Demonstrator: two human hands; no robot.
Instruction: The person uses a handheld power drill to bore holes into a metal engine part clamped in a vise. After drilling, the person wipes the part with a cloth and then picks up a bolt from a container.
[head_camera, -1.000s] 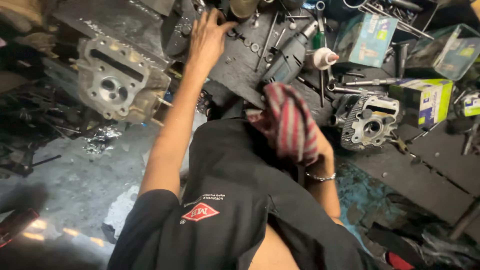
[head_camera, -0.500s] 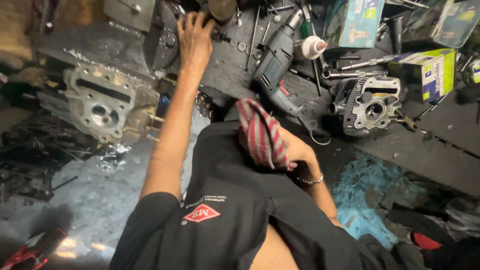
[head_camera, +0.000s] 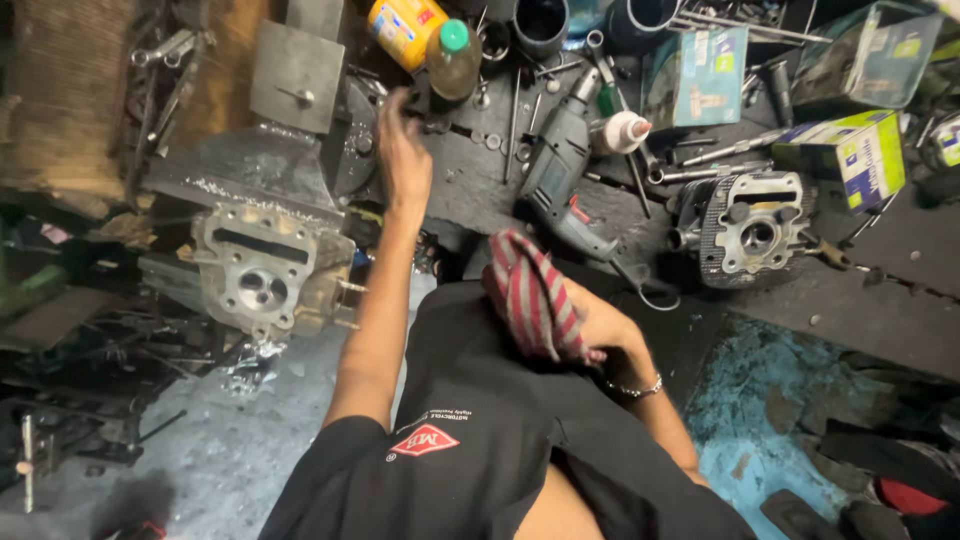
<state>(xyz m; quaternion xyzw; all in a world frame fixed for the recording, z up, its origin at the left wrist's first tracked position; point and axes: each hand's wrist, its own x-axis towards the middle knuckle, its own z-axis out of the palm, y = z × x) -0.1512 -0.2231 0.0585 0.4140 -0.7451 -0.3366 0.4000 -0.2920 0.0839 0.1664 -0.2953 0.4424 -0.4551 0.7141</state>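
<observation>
Striped rag (head_camera: 535, 295) hanging lengthwise downward, clenched in right hand (head_camera: 600, 335), left hand (head_camera: 400, 150) released.

yellow jar (head_camera: 403, 28) top | teal box (head_camera: 695, 76) | perhaps green-white carton (head_camera: 845, 152) right

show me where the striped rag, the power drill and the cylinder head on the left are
striped rag (head_camera: 530, 295), head view, middle of the red and grey cloth.
power drill (head_camera: 556, 175), head view, on its grey body.
cylinder head (head_camera: 262, 270), head view, flat machined face near the round port.
</observation>
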